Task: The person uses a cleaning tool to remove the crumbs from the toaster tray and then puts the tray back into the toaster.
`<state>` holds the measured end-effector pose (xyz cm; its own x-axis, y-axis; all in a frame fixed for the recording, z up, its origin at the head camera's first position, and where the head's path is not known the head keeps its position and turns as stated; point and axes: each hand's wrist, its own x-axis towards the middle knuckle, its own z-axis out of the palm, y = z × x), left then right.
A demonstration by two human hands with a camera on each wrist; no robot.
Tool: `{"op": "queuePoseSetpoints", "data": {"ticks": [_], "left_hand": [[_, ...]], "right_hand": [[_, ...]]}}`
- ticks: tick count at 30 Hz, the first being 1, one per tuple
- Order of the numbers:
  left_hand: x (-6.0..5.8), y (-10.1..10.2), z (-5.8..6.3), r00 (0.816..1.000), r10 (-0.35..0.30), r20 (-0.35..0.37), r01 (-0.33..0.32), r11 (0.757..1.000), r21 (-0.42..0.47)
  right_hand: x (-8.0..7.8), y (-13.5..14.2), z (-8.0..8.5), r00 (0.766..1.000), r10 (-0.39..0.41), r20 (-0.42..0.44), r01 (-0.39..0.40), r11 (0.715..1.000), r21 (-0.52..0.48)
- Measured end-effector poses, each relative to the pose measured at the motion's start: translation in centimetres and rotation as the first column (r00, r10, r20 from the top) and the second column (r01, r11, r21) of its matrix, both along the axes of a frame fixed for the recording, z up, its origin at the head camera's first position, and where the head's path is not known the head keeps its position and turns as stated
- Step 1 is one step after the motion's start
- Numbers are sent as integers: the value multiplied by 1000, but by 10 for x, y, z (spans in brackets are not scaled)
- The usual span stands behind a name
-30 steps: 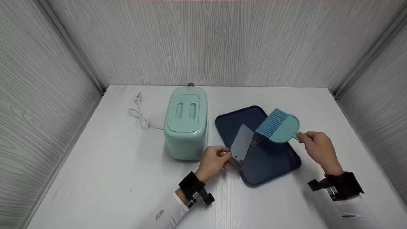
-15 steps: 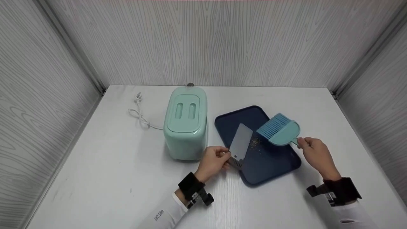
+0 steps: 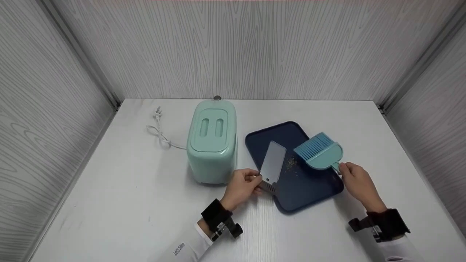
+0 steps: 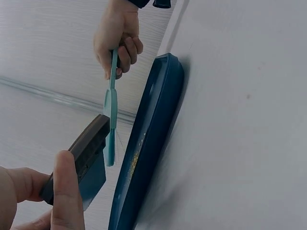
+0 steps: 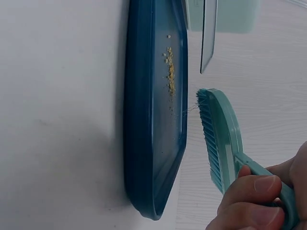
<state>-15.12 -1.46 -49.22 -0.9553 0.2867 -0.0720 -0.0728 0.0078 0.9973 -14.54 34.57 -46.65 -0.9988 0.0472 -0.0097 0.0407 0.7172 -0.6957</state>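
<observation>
White tabletop bears the tray; grey walls behind.

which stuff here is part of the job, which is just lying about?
Likely in use:
- brush, in right hand
- flat plate, in left hand
- blue tray
- crumbs, on the tray

Seemingly idle:
- green appliance, not held
- white cord

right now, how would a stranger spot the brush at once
Find the dark blue tray, right of the mint appliance. Above its right edge, the right hand holds the brush. Unlike the flat panel in the left hand, it ends in blue bristles.
</observation>
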Motion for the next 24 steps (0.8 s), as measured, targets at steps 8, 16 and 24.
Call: {"op": "queuePoseSetpoints", "data": {"ticks": [8, 16, 24], "left_hand": [[3, -5, -1, 999, 24, 28, -24, 1000, 9], [6, -9, -3, 999, 46, 27, -46, 999, 7], [8, -11, -4, 997, 63, 44, -63, 998, 9]], "right_hand": [[1, 4, -6, 1000, -14, 19, 14, 1000, -19], [-4, 17, -7, 999, -47, 8, 47, 999, -25], [-13, 36, -5, 996, -90, 9, 90, 996, -9]]}}
